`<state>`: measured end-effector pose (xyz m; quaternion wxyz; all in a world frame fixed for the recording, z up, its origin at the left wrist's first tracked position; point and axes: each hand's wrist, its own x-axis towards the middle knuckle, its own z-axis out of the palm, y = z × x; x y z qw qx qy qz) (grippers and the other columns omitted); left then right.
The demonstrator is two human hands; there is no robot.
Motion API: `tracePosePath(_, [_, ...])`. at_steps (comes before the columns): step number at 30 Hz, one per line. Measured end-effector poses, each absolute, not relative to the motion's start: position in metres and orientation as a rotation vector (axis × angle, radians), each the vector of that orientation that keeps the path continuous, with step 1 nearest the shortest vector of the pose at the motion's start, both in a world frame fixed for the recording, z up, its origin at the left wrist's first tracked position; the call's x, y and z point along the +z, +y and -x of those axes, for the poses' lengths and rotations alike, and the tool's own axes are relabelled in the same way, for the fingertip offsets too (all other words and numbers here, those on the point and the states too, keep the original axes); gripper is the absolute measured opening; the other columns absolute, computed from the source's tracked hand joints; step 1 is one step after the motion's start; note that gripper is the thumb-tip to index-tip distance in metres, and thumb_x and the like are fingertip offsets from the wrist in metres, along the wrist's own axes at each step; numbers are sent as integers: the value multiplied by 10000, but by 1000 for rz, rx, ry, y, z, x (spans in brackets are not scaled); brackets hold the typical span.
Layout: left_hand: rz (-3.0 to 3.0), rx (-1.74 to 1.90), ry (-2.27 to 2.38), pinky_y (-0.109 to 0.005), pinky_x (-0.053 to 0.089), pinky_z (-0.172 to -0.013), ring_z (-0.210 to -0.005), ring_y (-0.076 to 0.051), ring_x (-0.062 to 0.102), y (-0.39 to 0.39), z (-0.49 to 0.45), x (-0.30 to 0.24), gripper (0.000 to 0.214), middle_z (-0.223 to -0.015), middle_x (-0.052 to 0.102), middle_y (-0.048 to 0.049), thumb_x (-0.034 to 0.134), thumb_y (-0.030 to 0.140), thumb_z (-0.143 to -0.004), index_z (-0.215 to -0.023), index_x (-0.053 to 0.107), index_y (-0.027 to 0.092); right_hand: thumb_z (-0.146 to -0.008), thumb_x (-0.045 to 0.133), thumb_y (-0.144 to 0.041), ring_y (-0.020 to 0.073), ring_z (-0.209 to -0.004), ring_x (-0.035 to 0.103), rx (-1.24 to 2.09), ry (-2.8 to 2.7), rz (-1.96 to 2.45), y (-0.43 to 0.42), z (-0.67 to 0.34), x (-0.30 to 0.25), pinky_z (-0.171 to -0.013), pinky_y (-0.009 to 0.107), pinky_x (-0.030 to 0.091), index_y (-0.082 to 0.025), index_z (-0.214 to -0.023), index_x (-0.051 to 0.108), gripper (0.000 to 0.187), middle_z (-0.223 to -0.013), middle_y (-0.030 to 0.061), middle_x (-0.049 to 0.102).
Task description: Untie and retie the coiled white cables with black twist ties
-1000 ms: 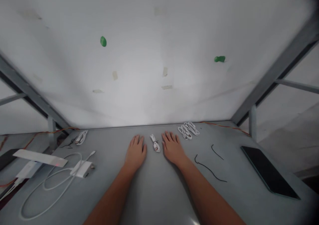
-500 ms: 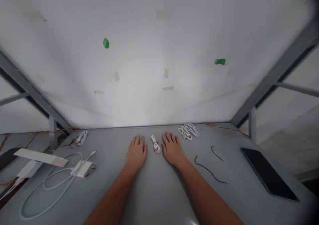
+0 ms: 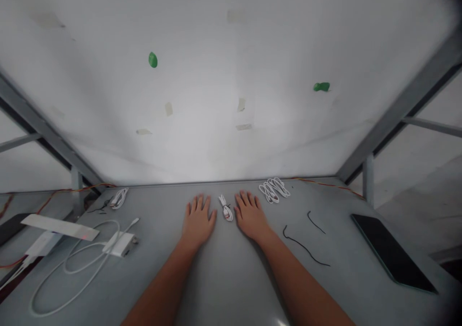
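Palm down on the grey table [image 3: 224, 268], my left hand [image 3: 198, 221] lies flat with its fingers spread. My right hand [image 3: 250, 216] also rests flat, fingers stretched toward the wall. Between the two hands sits a small bundled white cable [image 3: 226, 209], bound with a black twist tie; neither hand grips it. Just beyond my right hand, to its right, is a loosely coiled white cable [image 3: 270, 191]. Two loose black twist ties [image 3: 306, 245] lie farther right, beside my right forearm.
At left lie another bundled white cable [image 3: 119, 198], a white charger [image 3: 121, 244] with a long looped cord [image 3: 54, 311], and a white power strip-like bar [image 3: 59, 226]. A dark phone or tablet [image 3: 393, 254] rests at right. A white wall [image 3: 202, 148] rises behind, between metal posts [image 3: 368, 179].
The fingers of my left hand have spread wider, its thumb moving out to the right. My right hand stays in place. The camera view has shifted very slightly.
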<state>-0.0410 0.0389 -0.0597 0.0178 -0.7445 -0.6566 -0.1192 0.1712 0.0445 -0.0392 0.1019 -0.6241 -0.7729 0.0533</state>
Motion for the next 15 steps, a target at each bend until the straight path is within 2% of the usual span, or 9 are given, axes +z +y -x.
tracePosePath(15, [2325, -395, -2047, -616, 275, -1238, -1542, -400, 349, 38, 40, -58, 624, -1668, 390, -182, 403, 472, -1054, -1597, 443, 169, -1073, 351, -338, 371, -1562, 287, 173, -2272, 1841, 46, -172, -41, -1266, 565, 173, -138, -1592, 441, 564, -1697, 136, 344])
